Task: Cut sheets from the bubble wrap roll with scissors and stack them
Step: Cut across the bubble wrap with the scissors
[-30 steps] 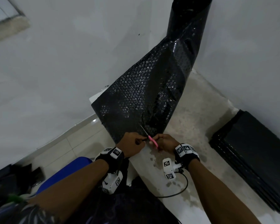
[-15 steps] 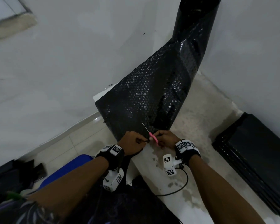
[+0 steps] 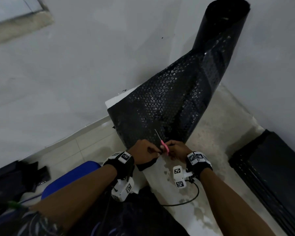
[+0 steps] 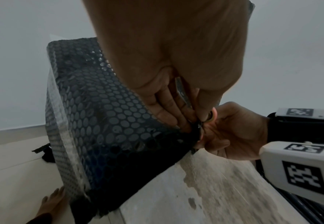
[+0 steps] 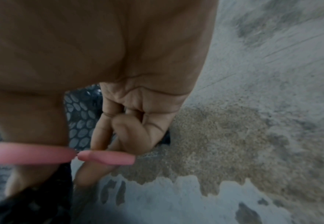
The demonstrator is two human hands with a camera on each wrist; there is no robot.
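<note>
I see the tall black bubble wrap roll (image 3: 216,53) standing upright in the corner of the room, where the speckled concrete floor (image 3: 216,143) meets the grey walls. Its loose sheet fans down toward me, the bubbled face up. Both forearms reach forward, with the two hands meeting at the sheet's near edge. My left hand (image 3: 144,153) is knuckles-up, its fingers (image 4: 168,109) curled and pinching that edge, as the left wrist view shows. My right hand (image 3: 176,149), just beside it and touching it, has its fingers curled through the loops of the pink-handled scissors (image 3: 164,147). The thin blades lie on the sheet and point away from me toward the roll. I cannot tell how far apart they stand. At the right edge of the floor, against the wall, lies a flat stack of black sheets (image 3: 272,171), well apart from the hands.
</note>
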